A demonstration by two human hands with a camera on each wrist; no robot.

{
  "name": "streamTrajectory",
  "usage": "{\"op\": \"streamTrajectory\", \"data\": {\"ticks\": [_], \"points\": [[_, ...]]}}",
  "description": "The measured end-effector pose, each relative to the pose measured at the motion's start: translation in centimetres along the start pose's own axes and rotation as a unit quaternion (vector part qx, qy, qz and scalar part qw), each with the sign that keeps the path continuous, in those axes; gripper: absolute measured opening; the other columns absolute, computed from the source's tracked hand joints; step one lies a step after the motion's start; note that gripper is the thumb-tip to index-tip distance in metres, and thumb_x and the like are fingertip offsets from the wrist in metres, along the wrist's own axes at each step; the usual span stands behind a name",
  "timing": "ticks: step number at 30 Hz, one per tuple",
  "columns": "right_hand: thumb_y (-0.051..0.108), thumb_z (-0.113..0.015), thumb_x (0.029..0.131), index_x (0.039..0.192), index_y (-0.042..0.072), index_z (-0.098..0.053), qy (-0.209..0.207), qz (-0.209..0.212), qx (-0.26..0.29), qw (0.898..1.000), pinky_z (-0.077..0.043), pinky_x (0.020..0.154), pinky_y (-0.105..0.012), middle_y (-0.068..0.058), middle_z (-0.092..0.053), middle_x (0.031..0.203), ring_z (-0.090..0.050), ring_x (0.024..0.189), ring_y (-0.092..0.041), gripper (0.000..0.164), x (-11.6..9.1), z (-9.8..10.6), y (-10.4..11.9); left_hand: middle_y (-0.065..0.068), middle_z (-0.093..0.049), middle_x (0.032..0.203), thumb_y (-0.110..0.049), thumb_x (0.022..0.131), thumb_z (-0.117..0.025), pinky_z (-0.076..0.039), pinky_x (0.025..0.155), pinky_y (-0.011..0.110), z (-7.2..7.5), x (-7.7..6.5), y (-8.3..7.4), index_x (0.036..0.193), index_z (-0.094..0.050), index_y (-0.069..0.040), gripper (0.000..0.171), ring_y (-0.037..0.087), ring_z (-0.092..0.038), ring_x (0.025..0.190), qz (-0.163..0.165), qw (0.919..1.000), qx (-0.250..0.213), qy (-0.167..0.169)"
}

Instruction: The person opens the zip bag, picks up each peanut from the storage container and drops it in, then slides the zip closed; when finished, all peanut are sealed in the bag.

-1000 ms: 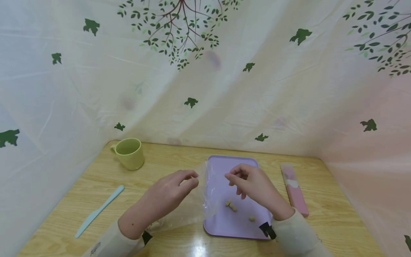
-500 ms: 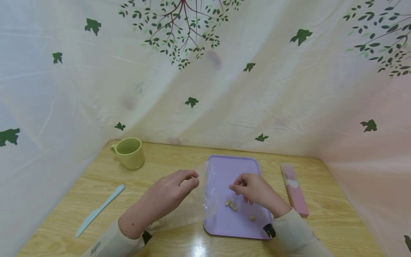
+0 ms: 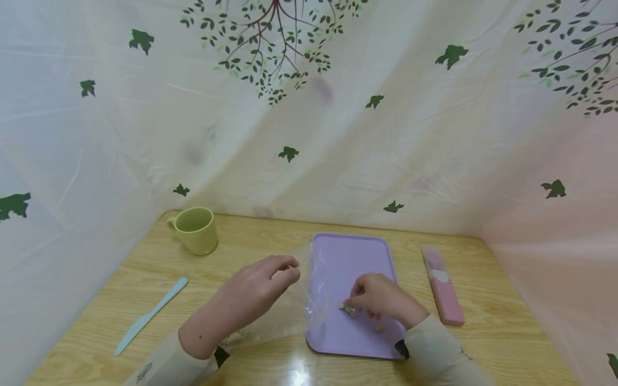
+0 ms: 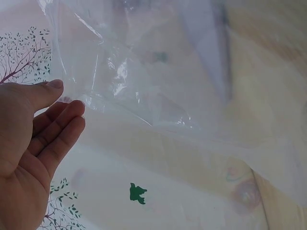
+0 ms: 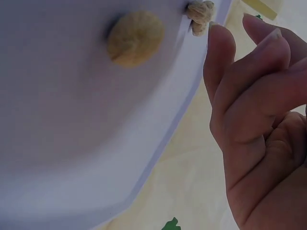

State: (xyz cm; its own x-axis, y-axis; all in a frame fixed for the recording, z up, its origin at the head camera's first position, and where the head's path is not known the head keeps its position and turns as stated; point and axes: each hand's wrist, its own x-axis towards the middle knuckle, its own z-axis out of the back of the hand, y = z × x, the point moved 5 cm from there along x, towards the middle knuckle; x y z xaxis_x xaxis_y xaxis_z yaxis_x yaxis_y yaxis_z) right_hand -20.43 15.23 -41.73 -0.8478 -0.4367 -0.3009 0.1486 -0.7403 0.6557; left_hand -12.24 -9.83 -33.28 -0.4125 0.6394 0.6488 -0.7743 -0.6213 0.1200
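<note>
My left hand [image 3: 260,287] pinches the rim of a clear plastic bag [image 4: 120,81] between thumb and fingers; the bag hangs over the left edge of a lilac tray [image 3: 350,252]. Pale lumps [image 3: 234,338] show in the bag's lower end, partly behind my left wrist. My right hand [image 3: 383,297] is low over the tray, its fingertips right beside a few peanuts [image 3: 348,310]. In the right wrist view its thumb and fingers are apart with nothing between them, and the peanuts [image 5: 199,14] lie just past the fingertips. Another peanut [image 5: 135,38] lies nearer that camera.
A green mug [image 3: 195,231] stands at the table's back left. A light blue knife-shaped utensil [image 3: 151,317] lies on the left. Right of the tray is a long pink case [image 3: 445,292]. A patterned curtain [image 3: 309,134] encloses the wooden table [image 3: 260,236].
My right hand has come down toward me, from above the middle of the tray to the peanuts. The left hand and the bag have stayed in place.
</note>
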Motion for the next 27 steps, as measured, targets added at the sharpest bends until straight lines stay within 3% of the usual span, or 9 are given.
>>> {"op": "streamTrajectory", "data": {"ticks": [12, 17, 27], "points": [[0.015, -0.082, 0.091, 0.076, 0.011, -0.069, 0.018, -0.011, -0.021, 1.000, -0.040, 0.040, -0.018, -0.001, -0.059, 0.058, -0.048, 0.043, -0.009, 0.020, 0.6, -1.1, -0.7, 0.007, -0.075, 0.115, 0.006, 0.094, -0.068, -0.067, 0.083, 0.025, 0.0, -0.1, -0.1, 0.118, -0.065, -0.009, 0.028, 0.015, -0.076, 0.099, 0.006, 0.9999, -0.002, 0.008], [0.013, -0.084, 0.089, 0.076, 0.012, -0.068, 0.011, -0.015, -0.038, 0.999, -0.039, 0.039, -0.017, -0.002, -0.059, 0.058, -0.048, 0.042, -0.009, 0.021, 0.8, -1.2, -0.6, 0.006, -0.074, 0.116, 0.004, 0.098, -0.065, -0.067, 0.084, 0.024, 0.1, 0.0, 0.0, 0.118, -0.066, -0.010, 0.025, 0.015, -0.076, 0.100, 0.013, 0.9997, -0.007, 0.019], [0.009, -0.081, 0.090, 0.076, 0.010, -0.067, 0.019, -0.022, -0.036, 0.999, -0.042, 0.039, -0.018, -0.003, -0.062, 0.060, -0.052, 0.044, -0.011, 0.020, 0.7, -1.5, -0.4, 0.007, -0.075, 0.114, 0.004, 0.100, -0.061, -0.067, 0.083, 0.025, 0.0, 0.0, 0.2, 0.118, -0.065, -0.009, 0.022, 0.015, -0.076, 0.099, 0.004, 0.9999, -0.005, 0.011]]}}
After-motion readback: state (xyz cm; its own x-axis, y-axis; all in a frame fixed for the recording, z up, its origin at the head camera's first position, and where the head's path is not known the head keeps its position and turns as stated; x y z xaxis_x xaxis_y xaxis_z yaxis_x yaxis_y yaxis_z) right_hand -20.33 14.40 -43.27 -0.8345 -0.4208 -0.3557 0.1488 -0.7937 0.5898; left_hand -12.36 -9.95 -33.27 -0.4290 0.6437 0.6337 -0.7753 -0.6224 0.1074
